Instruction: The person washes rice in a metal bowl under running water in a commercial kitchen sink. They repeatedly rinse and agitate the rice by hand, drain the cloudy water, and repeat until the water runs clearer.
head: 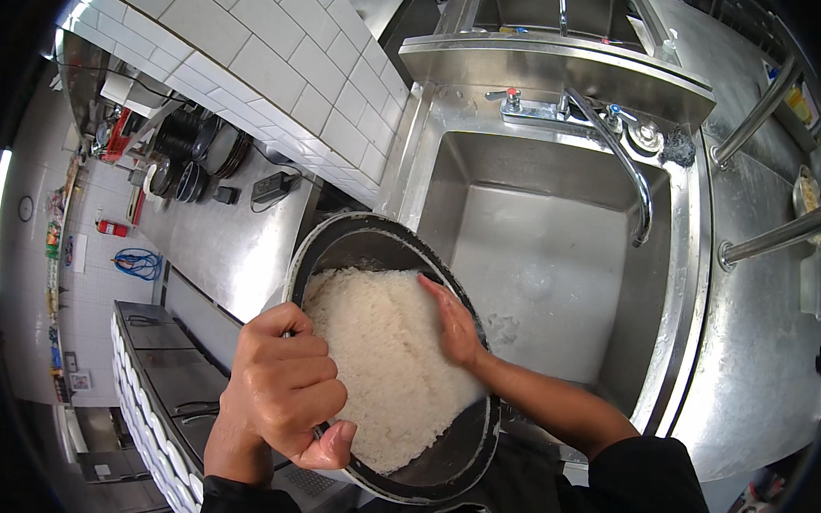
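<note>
A deep round metal pot point(467, 437) with a dark, worn rim is tilted at the left front edge of the sink. Wet white rice point(381, 359) fills much of it, with some cloudy water by the right wall. My left hand point(289, 382) is clenched on the pot's left side, around what looks like a handle, mostly hidden by the fingers. Inside the pot, my right hand point(454, 328) lies flat along the right edge of the rice, fingers extended and grasping nothing. The stainless steel sink basin point(544, 229) lies beyond, with whitish water on its bottom.
A chrome faucet point(621, 156) arches over the sink's right side. A steel wool scrubber point(679, 146) rests at the back right corner. White tiled wall point(275, 47) rises at the left. Stacked pans point(224, 149) and a black power adapter point(271, 188) occupy the left steel counter point(244, 248).
</note>
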`<control>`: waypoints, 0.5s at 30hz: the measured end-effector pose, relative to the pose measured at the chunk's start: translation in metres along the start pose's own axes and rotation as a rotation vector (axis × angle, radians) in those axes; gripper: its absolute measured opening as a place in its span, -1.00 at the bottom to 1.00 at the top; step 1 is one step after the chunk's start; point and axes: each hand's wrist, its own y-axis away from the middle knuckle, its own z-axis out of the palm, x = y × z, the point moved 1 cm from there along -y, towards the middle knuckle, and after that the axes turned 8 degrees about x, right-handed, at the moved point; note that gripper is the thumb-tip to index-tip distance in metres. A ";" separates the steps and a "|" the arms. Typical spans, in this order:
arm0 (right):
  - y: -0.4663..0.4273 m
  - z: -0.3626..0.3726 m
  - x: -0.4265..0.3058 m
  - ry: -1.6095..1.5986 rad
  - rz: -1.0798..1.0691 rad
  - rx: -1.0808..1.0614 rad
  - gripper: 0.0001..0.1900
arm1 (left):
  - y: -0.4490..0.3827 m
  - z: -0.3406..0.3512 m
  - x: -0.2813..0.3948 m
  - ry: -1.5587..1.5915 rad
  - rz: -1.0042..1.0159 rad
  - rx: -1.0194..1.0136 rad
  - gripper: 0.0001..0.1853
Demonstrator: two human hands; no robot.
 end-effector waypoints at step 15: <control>0.010 0.016 0.005 -0.015 0.091 -0.036 -0.41 | -0.002 0.005 -0.011 0.061 -0.015 0.036 -0.61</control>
